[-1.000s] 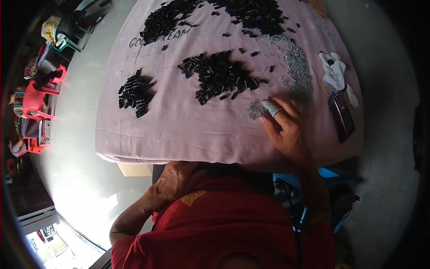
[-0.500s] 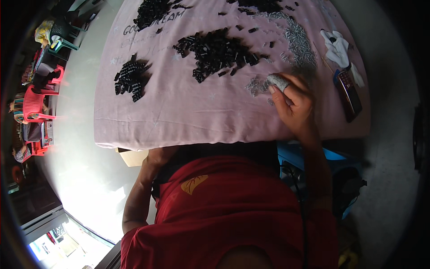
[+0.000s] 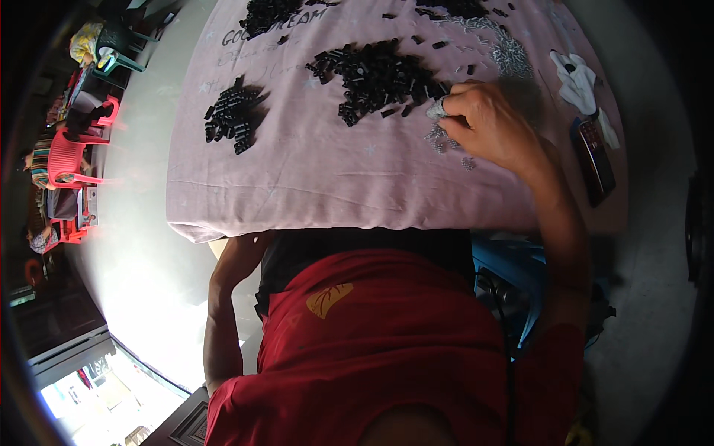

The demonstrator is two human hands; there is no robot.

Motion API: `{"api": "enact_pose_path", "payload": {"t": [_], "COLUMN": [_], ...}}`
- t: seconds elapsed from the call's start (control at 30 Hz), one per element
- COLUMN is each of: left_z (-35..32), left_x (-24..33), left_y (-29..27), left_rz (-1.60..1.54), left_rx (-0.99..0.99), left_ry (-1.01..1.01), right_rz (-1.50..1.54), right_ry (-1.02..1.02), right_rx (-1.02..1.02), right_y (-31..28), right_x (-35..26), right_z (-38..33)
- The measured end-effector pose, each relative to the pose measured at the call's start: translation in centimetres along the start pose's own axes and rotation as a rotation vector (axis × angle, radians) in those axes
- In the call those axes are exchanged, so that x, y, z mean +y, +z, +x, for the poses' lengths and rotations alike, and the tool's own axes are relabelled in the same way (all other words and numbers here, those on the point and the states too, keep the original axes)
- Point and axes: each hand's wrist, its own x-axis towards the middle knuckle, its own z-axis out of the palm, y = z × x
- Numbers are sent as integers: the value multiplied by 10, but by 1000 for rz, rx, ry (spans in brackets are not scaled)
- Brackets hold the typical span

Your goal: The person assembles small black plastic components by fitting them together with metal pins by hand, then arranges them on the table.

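Note:
My right hand (image 3: 487, 123) rests on the pink cloth (image 3: 335, 178) covering the table, fingers curled together at the right edge of the middle heap of small black parts (image 3: 375, 74). A grey-white wrap covers one fingertip (image 3: 435, 110). Small silver pieces (image 3: 445, 141) lie just under the hand. Whether the fingers pinch a piece is hidden. My left forearm (image 3: 223, 297) runs up beneath the table's front edge, and the hand itself is out of sight under the cloth.
A smaller black heap (image 3: 232, 119) lies to the left and another (image 3: 271, 11) at the far edge. Silver pieces (image 3: 509, 52), a white rag (image 3: 576, 78) and a dark flat device (image 3: 595, 156) sit at the right. Red plastic chairs (image 3: 71, 152) stand left of the table.
My right hand has moved from the small silver heap up to the edge of the middle black heap. The view has shifted closer to the table.

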Motion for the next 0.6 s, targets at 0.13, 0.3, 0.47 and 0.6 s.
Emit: {"api": "enact_pose_path", "payload": {"t": [0.13,0.3,0.47,0.6], "left_z": [-18,-16,0,0], "left_x": [51,128,215,225], "left_y": [-34,-61,-12,-7], "left_rz": [40,-586,-1453,-1464], "left_rx": [-353,-436,24,5], "left_ry": [-443,367,967,947], "right_rz": [-22,170,165,45], "right_ry": [59,152,84,-13], "right_rx": [-58,-29,8,79], "right_y": [3,6,4,8], "right_x": [1,6,2,5], "right_z": [9,4,4,4]}}
